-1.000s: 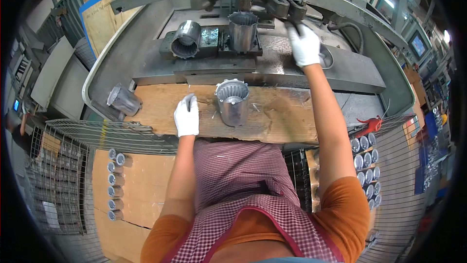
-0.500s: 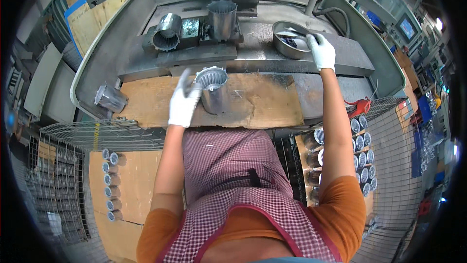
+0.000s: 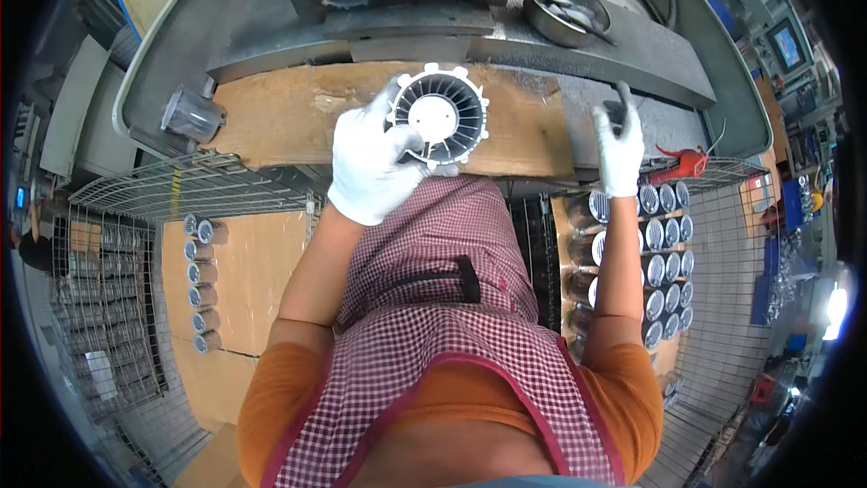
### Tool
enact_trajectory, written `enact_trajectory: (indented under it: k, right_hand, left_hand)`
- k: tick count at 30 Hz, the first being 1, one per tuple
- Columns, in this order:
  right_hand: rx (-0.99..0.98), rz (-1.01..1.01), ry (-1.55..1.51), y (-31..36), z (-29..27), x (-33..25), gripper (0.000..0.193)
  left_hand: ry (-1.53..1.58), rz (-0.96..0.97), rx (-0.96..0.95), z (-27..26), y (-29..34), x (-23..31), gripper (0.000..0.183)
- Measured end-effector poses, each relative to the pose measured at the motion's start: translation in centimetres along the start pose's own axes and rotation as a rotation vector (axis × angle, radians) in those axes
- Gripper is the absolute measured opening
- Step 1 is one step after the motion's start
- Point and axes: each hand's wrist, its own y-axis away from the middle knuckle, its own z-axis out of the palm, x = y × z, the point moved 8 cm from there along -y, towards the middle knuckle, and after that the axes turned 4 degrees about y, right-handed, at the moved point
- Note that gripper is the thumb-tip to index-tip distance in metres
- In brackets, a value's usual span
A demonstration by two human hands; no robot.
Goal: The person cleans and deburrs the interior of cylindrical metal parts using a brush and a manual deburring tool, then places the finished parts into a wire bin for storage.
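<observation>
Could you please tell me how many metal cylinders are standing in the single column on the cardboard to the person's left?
6: they form one column of metal cylinders on the cardboard sheet, running from beside the wire rack downward. Others may be hidden behind the wire basket.

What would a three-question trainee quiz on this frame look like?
1. True or false: the left hand holds the finned metal housing with its open end facing the camera.
2. Which side of the person has a wire basket full of housings standing in rows? A) left B) right C) neither
3. Fill in: the round metal bowl sits on the machine bed, to the ____ of the wooden board.

Key: 1 true. 2 B, the wire basket on the right; only one short line of housings lies on cardboard at the left. 3 upper right. The right hand hovers by the machine's edge, and whether it grips anything cannot be told.
</observation>
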Motion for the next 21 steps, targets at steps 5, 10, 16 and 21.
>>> enact_trajectory:
  k: [5,10,16,21]
  right_hand:
    - [-0.141,-0.038,-0.056,5.0,1.3,-1.1,0.058]
    - [-0.290,0.005,-0.178,7.7,3.2,-3.0,0.055]
    - [-0.675,0.499,-1.148,11.8,7.9,-5.3,0.086]
    - [-0.809,0.528,-2.075,11.8,7.0,-10.8,0.099]
  left_hand:
    - [0.181,0.008,-0.071,-0.6,-1.7,3.6,0.038]
    - [0.245,-0.052,-0.193,-0.3,-1.5,5.6,0.039]
    - [0.196,-0.039,-0.135,-0.5,-0.6,6.9,0.054]
    - [0.565,-0.089,-0.081,3.3,0.0,6.3,0.068]
